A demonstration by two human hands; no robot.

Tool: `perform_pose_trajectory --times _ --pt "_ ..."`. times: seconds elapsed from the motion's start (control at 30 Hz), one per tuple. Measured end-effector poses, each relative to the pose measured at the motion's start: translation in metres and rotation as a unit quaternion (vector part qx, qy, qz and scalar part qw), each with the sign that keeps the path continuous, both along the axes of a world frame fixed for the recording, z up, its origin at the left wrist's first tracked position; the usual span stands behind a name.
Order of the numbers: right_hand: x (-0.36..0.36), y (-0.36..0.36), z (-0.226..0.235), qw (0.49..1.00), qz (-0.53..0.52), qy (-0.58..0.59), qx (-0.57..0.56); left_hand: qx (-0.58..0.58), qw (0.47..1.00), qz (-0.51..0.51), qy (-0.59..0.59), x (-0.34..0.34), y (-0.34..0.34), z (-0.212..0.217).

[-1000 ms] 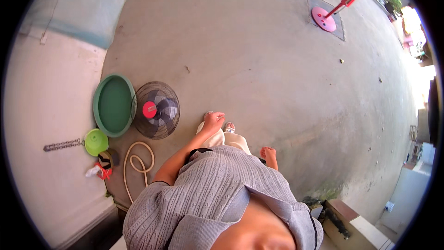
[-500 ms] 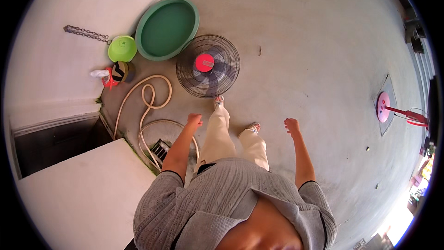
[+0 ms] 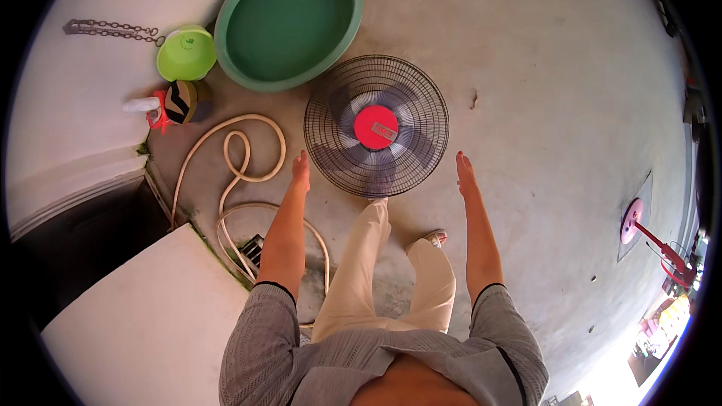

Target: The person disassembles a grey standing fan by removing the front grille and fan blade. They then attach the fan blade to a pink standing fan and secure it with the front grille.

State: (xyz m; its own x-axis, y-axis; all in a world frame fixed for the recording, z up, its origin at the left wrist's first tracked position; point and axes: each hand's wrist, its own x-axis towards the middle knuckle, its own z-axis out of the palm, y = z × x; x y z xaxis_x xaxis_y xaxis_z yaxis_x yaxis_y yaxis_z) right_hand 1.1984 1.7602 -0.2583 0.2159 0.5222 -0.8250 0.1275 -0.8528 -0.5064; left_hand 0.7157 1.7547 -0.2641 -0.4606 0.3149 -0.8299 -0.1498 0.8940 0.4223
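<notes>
A round fan head [image 3: 376, 126] with a black wire grille and a red hub lies in front of my feet, beside the big basin. My left hand [image 3: 301, 171] reaches forward to the left edge of the grille, fingers stretched out, a small gap seemingly left between them. On the other side my right hand [image 3: 465, 172] is held out with straight fingers, just off the grille's right edge. Neither hand holds anything. Whether the fan has a base beneath the grille is hidden.
Beyond the fan stands a big green basin [image 3: 289, 79] by the wall. Near it are a lime-green bowl [image 3: 186, 54] and a rusty chain [image 3: 116, 28]. A cream hose [image 3: 282, 143] coils left, near a dark wall opening [image 3: 90, 240]. A red round-based stand [image 3: 632, 222] is far right.
The fan and basin appear nearer as I have stepped forward. Both hands have extended toward the grille's sides, and their curled fingers have straightened.
</notes>
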Motion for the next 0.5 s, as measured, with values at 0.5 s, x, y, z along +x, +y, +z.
perform_pose_trajectory --times 0.5 --pt "-0.025 0.055 -0.134 0.963 -0.188 0.194 0.023 0.079 0.983 -0.069 -0.153 -0.089 0.097 -0.1"
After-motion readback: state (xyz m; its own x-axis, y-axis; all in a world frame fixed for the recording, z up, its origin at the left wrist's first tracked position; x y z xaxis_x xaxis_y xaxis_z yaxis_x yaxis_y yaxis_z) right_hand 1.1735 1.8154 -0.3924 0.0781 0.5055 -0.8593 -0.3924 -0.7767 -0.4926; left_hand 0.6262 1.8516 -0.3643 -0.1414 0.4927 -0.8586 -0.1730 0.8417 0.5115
